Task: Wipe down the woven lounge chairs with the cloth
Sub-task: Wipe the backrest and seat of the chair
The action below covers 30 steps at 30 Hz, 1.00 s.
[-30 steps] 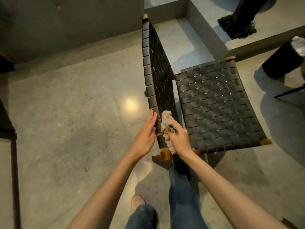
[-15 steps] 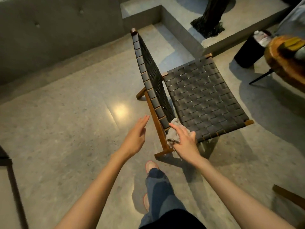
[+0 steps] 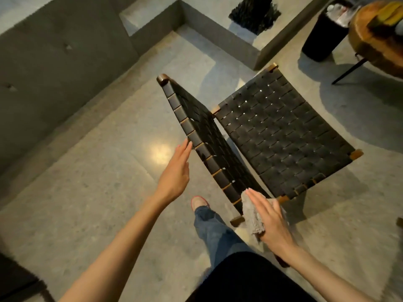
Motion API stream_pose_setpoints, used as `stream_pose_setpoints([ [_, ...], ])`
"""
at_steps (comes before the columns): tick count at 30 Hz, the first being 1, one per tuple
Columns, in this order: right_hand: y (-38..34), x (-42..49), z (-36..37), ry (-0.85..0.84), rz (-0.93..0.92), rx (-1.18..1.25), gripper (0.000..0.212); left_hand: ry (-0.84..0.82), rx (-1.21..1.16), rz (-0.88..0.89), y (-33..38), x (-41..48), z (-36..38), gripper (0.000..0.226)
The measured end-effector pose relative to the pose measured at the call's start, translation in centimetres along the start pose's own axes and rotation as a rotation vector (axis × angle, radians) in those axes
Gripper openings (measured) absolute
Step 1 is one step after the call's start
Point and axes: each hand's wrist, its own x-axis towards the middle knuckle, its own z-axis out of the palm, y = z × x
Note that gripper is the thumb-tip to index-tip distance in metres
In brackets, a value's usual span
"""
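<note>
woven lounge chair (image 3: pixel 272 136) stands on the speckled concrete floor (image 3: pixel 98 192), seen from above and behind. its black strap seat spreads to the right and its backrest (image 3: pixel 202 136) shows edge-on as a narrow slanted panel, with brown wood at the corners and at the near foot (image 3: pixel 237 220). the grey fluffy cloth (image 3: pixel 254 219) is at the near lower end of the backrest, by the seat's near corner, its upper tip at the lowest straps. the right hand (image 3: pixel 270 225) lies flat over the cloth, fingers straight and close together, pointing toward the backrest; the thumb is hidden, so whether it pinches the fabric cannot be told. the left hand (image 3: pixel 176 173) is held out on the outer side of the backrest, fingers straight and together, holding nothing; its fingertips reach the frame's edge about halfway up, and whether they touch it cannot be told. a leg in blue jeans (image 3: pixel 216 232) and a red-rimmed shoe (image 3: pixel 199 202) are just beside the chair's foot. at the upper right a black bin (image 3: pixel 322 40) stands beside a round wooden table (image 3: pixel 375 46).
</note>
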Motion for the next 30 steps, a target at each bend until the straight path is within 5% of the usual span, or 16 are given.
stream_pose_setpoints([
  [7, -7.7, 11.8, -1.9, 0.182, 0.020, 0.161, 0.071, -0.041, 0.095, 0.112, -0.7, 8.7, -6.3, 0.058],
  [14, -14.2, 26.5, -0.6, 0.300, 0.035, 0.187, 0.091, 0.023, 0.101, 0.098, -5.3, 15.8, -12.2, 0.067],
  [19, -19.6, 36.3, 1.4, 0.319, 0.111, 0.122, 0.101, -0.097, 0.107, 0.129, -10.6, 21.6, -16.4, 0.064],
  [26, -22.1, 43.7, 4.2, 0.163, 0.432, 0.138, 0.066, -0.253, 0.124, 0.308, -15.0, 27.6, -20.9, 0.062],
  [30, -22.1, 44.0, 3.8, 0.182, 0.440, -0.172, 0.049, -0.331, 0.122, 0.372, -15.1, 29.1, -21.8, 0.060],
])
